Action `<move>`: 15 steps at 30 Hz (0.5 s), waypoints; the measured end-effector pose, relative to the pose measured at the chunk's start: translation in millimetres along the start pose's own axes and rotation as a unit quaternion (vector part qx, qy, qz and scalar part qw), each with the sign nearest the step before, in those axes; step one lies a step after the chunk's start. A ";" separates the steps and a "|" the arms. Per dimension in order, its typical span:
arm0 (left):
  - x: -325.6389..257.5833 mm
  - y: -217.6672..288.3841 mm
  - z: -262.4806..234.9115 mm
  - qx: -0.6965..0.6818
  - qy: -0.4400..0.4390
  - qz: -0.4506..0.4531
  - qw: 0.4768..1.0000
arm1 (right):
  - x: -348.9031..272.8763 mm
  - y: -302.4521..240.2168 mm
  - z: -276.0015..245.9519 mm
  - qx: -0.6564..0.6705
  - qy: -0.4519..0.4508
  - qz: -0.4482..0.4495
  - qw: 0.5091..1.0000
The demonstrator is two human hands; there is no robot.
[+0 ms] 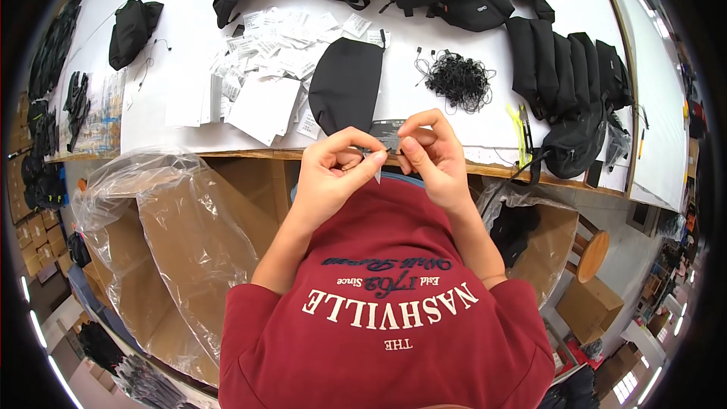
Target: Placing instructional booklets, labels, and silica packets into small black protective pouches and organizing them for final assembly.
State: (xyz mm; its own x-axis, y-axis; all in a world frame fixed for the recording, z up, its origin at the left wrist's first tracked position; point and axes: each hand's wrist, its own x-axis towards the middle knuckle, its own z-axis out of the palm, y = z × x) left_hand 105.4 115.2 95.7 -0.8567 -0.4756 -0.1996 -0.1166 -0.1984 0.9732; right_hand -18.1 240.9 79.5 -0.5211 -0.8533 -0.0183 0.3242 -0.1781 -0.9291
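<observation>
My left hand (330, 173) and my right hand (439, 167) are raised close together over the table's front edge. Thumb and forefinger of each are pinched on small black bits, which look like the ends of a thin tag string (389, 151). A pale corner, perhaps of a tag, pokes out below my left fingertips. Just beyond my hands, a dark printed tag (387, 128) shows partly. Behind it lies a flat black fabric pouch (347, 82). To the right sits a tangled heap of black tag strings (459, 82).
White printed tags (265, 106) are piled left of the pouch. Black bags (564, 68) line the right and far sides. Yellow-handled snips (522, 132) lie at the right front. Below the edge stand a plastic-lined carton (182, 235) and another carton (534, 257).
</observation>
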 end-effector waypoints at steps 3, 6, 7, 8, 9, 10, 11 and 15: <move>-0.3 4.9 1.5 -0.005 -0.013 -0.022 1.000 | 0.6 2.4 3.3 0.003 0.006 0.010 1.000; 0.3 4.0 -0.1 0.019 -0.026 -0.015 0.999 | 0.8 3.5 3.0 -0.009 0.012 0.017 1.000; 0.2 3.9 -0.4 0.024 -0.028 -0.013 0.999 | 0.9 3.5 3.1 -0.009 0.011 0.017 1.000; 0.1 3.9 -0.6 0.029 -0.030 -0.010 0.999 | 1.3 3.1 3.1 -0.020 0.005 0.021 1.000; -0.1 4.0 -0.5 0.028 -0.029 -0.011 0.999 | 1.6 2.6 3.2 -0.031 -0.002 0.025 0.999; -0.3 4.2 -0.1 0.031 -0.026 -0.008 0.999 | 1.5 2.0 3.7 -0.031 -0.002 0.026 0.999; -0.4 4.4 0.3 0.034 -0.022 -0.005 0.999 | 1.5 1.4 4.3 -0.034 0.000 0.022 0.999; -0.1 6.3 0.8 0.014 -0.003 -0.003 1.000 | 1.4 5.8 6.7 0.023 0.013 0.012 1.000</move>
State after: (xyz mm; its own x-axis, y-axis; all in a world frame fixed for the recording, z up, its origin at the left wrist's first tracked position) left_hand 104.3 114.7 102.0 -0.8591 -0.4686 -0.2057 -0.1363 -0.1781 0.9745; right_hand -11.6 235.4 76.5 -0.5327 -0.8448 -0.0497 0.3725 -0.1813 -0.9101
